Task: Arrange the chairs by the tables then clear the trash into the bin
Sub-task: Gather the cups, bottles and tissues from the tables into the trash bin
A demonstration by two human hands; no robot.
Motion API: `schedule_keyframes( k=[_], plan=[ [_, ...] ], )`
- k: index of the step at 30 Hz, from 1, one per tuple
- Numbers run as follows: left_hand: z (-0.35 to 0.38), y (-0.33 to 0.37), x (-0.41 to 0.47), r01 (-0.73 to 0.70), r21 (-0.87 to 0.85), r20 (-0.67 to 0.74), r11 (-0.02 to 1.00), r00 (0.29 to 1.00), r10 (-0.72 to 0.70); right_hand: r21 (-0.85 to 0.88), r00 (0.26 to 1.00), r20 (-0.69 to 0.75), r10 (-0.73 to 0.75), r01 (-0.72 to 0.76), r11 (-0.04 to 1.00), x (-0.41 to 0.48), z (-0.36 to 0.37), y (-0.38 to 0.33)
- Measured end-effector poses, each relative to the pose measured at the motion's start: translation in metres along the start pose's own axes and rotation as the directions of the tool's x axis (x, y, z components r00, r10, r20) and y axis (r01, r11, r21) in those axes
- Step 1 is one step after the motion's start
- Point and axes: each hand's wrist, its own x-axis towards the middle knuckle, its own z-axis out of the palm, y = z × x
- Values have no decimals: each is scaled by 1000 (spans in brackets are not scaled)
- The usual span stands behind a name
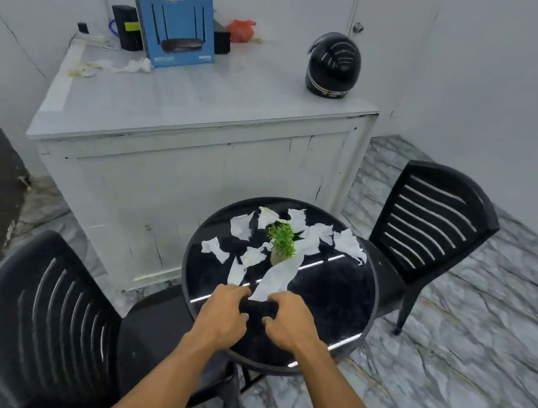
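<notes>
A round black glass table (333, 302) holds several crumpled white tissues (242, 226) scattered around a small green potted plant (282, 240). A long tissue strip (280, 274) runs from the plant toward me. My left hand (222, 315) and right hand (290, 324) hover knuckles up over the near part of the table. Their fingers are loosely curled on either side of the strip's near end. Neither hand visibly grips anything. One black slatted chair (47, 321) stands at the table's left and another black slatted chair (430, 223) at its right, both seats tucked toward the table.
A white counter (183, 112) stands behind the table with a blue router box (175, 26), a black helmet (334, 64), black boxes, a red bag and more crumpled tissue (131, 65). Marble-patterned floor (464, 352) spreads to the right. No bin shows.
</notes>
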Motion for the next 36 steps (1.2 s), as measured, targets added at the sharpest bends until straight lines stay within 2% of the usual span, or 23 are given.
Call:
schedule_keyframes(
  k=[6,9,13,15,21,27,28,30,33,36],
  plan=[
    [11,-37,80,20,-10,65,1000,998,-20,83,979,2,205,-205,975,81,27,16],
    [14,-59,115,40,14,65,999,997,-40,164,950,-49,308,-297,941,115,41,22],
    [25,-76,151,71,34,78,997,994,-73,343,828,-183,529,-451,824,147,48,28],
    [35,-83,163,77,60,111,995,990,-83,381,797,-180,577,-484,788,158,54,31],
    [58,-99,171,101,83,218,991,969,-117,426,767,-165,620,-512,746,172,69,41],
    [51,-84,197,2,-61,-39,998,999,-4,468,724,-200,660,-522,714,176,70,41],
    [49,-80,206,-2,-97,-58,995,998,-4,492,712,-219,667,-510,705,176,69,40],
    [48,-75,224,-14,-93,10,996,1000,15,512,694,-268,669,-485,709,175,69,35],
    [60,-84,241,-20,47,236,999,972,8,363,760,-353,546,-426,829,173,77,35],
    [72,-94,239,-101,114,307,988,950,61,124,881,-292,372,-351,928,173,91,43]
  ],
)
